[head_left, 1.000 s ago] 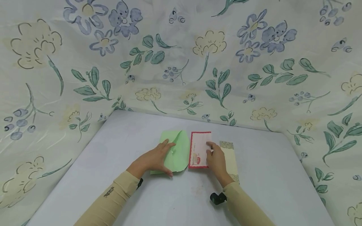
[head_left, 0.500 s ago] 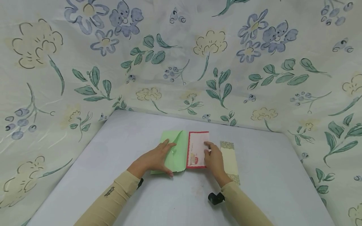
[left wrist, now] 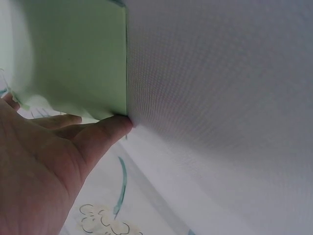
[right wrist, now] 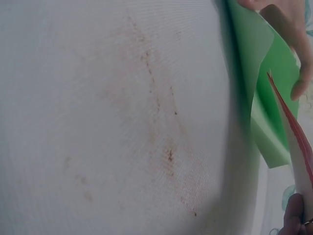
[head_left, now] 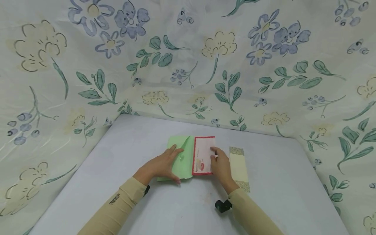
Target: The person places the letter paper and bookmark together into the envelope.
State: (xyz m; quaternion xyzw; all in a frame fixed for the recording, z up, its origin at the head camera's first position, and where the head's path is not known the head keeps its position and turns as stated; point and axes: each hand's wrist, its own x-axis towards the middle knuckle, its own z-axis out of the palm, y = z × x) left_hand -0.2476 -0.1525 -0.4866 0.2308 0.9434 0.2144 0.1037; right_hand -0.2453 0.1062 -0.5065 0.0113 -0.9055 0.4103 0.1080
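A light green envelope lies on the white table with its mouth bulging towards the right. My left hand holds it across, thumb at the near edge and fingers spread over the top; the left wrist view has the thumb at the corner. Thumb and fingers of my right hand pinch the right side of a pinkish-white card with a red border and a small printed picture. In the right wrist view the card's tip points into the envelope's opening. How deep it reaches, I cannot tell.
Just right of the right hand lies a cream paper strip with glittery bands at both ends. Reddish-brown specks mark the tabletop in front. A flower-printed sheet rises behind the table and at both sides.
My right hand has slid the card left, from beside the envelope until its left edge overlaps the envelope's mouth. The left hand and the cream strip have stayed put.
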